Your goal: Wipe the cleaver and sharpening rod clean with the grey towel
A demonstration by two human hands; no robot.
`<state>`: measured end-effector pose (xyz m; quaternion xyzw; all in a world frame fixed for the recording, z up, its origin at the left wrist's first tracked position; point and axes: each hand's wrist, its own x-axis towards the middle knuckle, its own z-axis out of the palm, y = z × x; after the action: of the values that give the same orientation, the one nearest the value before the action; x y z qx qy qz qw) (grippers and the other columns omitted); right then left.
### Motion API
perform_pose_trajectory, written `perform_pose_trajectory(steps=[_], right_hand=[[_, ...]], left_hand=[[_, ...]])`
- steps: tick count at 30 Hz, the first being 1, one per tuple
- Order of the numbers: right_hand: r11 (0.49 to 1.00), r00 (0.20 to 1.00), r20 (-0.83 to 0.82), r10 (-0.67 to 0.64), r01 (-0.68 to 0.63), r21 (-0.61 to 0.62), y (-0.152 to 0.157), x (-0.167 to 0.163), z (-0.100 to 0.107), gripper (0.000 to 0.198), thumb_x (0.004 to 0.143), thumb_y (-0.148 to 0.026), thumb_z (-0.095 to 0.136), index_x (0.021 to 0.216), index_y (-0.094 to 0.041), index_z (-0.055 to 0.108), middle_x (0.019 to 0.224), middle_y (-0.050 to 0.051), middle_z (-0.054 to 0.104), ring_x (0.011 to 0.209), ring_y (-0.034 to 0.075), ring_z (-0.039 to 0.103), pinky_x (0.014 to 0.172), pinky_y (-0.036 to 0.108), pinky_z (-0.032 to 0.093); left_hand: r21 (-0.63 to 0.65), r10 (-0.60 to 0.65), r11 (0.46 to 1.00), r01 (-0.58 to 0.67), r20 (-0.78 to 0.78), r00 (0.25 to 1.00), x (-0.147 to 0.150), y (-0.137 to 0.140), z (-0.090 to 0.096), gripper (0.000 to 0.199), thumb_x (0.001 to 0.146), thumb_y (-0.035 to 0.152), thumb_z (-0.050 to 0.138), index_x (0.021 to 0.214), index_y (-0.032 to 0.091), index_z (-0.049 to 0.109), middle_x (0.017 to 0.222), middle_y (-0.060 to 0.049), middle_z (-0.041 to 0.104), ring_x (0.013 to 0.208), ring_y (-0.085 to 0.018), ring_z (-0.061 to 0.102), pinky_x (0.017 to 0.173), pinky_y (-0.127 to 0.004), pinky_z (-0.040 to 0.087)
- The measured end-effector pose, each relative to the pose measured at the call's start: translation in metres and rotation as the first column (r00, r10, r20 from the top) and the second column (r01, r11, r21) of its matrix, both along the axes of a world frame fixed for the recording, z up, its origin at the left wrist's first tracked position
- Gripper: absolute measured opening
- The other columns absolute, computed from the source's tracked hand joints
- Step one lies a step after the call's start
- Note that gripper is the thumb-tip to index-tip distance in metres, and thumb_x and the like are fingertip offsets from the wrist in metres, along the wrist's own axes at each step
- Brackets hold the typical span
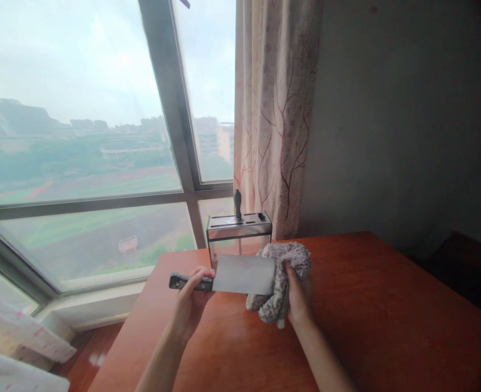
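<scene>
One knife (227, 276): held roughly level just below centre of frame, above the surface (358, 310), in what looks like a wiping step.
Left hand (192, 305): fingers gripping the handle.
Right hand (300, 294): gripping a bunched cloth (281, 284) at the blade's right end; most fingers hidden behind it.
Next pass: would call for a steady handle, the cloth drawn along the blade and fingers clear of the edge.
Blade's end: wrapped or merely touched, impossible to tell.
Rack (248, 232): centre of frame, lower part blocked by the knife.
</scene>
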<state>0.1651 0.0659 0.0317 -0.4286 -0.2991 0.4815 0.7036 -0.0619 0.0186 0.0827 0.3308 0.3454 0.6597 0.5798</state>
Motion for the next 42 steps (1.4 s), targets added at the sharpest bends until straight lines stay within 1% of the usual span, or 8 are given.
perform_pose_trajectory(steps=[3, 8, 14, 20, 26, 31, 37, 42], right_hand=[[0.998, 0.998, -0.047, -0.047, 0.045, -0.035, 0.000, 0.002, 0.002, 0.041, 0.070, -0.045, 0.072, 0.098, -0.016, 0.065, 0.096, 0.008, 0.073, 0.089, 0.027, 0.067, 0.071, 0.031, 0.055], [0.999, 0.994, -0.107, 0.007, -0.011, -0.040, -0.002, 0.000, 0.009, 0.033, 0.071, -0.045, 0.072, 0.093, -0.021, 0.065, 0.090, 0.002, 0.074, 0.082, 0.023, 0.068, 0.067, 0.028, 0.055], [0.992, 0.969, -0.238, 0.064, -0.088, -0.093, 0.000, -0.003, 0.013, 0.034, 0.067, -0.045, 0.074, 0.088, -0.020, 0.067, 0.080, -0.001, 0.074, 0.072, 0.020, 0.067, 0.062, 0.029, 0.055], [0.976, 0.933, -0.316, 0.174, -0.206, -0.072, 0.001, -0.005, 0.006, 0.034, 0.068, -0.043, 0.073, 0.090, -0.017, 0.068, 0.078, 0.002, 0.073, 0.069, 0.020, 0.067, 0.060, 0.029, 0.053], [0.909, 0.821, -0.473, 0.319, -0.407, -0.093, -0.001, -0.008, -0.002, 0.030, 0.070, -0.040, 0.070, 0.090, -0.018, 0.069, 0.083, 0.003, 0.075, 0.077, 0.023, 0.069, 0.070, 0.032, 0.055], [0.830, 0.719, -0.546, 0.430, -0.553, -0.075, -0.006, -0.009, 0.003, 0.034, 0.076, -0.045, 0.063, 0.096, -0.018, 0.071, 0.092, 0.005, 0.076, 0.088, 0.025, 0.070, 0.082, 0.037, 0.054], [0.873, 0.766, -0.541, 0.347, -0.475, -0.113, -0.004, -0.005, 0.010, 0.034, 0.074, -0.045, 0.067, 0.095, -0.019, 0.070, 0.093, 0.004, 0.076, 0.095, 0.024, 0.069, 0.087, 0.036, 0.053], [0.846, 0.724, -0.544, 0.424, -0.532, -0.047, -0.008, -0.005, 0.014, 0.041, 0.075, -0.053, 0.063, 0.096, -0.019, 0.071, 0.094, 0.005, 0.076, 0.097, 0.026, 0.068, 0.092, 0.040, 0.050]], left_hand=[[-0.055, -0.088, 0.995, 0.082, -0.112, 0.990, -0.007, -0.006, -0.008, 0.024, 0.082, 0.039, 0.062, 0.083, 0.016, 0.067, 0.068, -0.002, 0.058, 0.056, -0.011, 0.050, 0.050, -0.022, 0.040], [-0.104, -0.202, 0.977, 0.188, -0.146, 0.969, -0.012, -0.012, -0.010, 0.038, 0.079, 0.051, 0.060, 0.070, 0.014, 0.064, 0.047, -0.001, 0.050, 0.042, -0.011, 0.045, 0.038, -0.021, 0.027], [-0.171, -0.106, 0.981, 0.088, -0.100, 0.989, -0.009, -0.006, -0.014, 0.036, 0.081, 0.048, 0.060, 0.069, 0.015, 0.063, 0.047, -0.002, 0.056, 0.043, -0.009, 0.045, 0.040, -0.018, 0.028], [-0.134, -0.071, 0.989, 0.064, -0.044, 0.997, -0.005, -0.004, -0.019, 0.041, 0.084, 0.046, 0.056, 0.057, 0.014, 0.059, 0.045, -0.002, 0.056, 0.040, -0.008, 0.042, 0.044, -0.019, 0.033], [-0.081, 0.013, 0.997, -0.010, 0.030, 0.999, -0.001, -0.004, -0.015, 0.035, 0.082, 0.043, 0.058, 0.063, 0.015, 0.064, 0.046, -0.002, 0.057, 0.043, -0.010, 0.045, 0.046, -0.021, 0.036], [-0.069, 0.007, 0.998, -0.006, 0.020, 1.000, -0.007, -0.002, -0.023, 0.031, 0.081, 0.041, 0.059, 0.066, 0.015, 0.065, 0.047, -0.002, 0.057, 0.045, -0.011, 0.046, 0.047, -0.021, 0.036], [-0.082, -0.085, 0.994, 0.074, -0.135, 0.987, -0.016, -0.003, -0.031, 0.034, 0.079, 0.046, 0.060, 0.071, 0.014, 0.069, 0.049, -0.004, 0.061, 0.046, -0.012, 0.047, 0.046, -0.022, 0.035], [-0.082, -0.099, 0.993, 0.088, -0.137, 0.986, -0.021, -0.004, -0.032, 0.033, 0.077, 0.047, 0.062, 0.071, 0.015, 0.069, 0.051, -0.004, 0.062, 0.049, -0.014, 0.050, 0.046, -0.023, 0.035]])
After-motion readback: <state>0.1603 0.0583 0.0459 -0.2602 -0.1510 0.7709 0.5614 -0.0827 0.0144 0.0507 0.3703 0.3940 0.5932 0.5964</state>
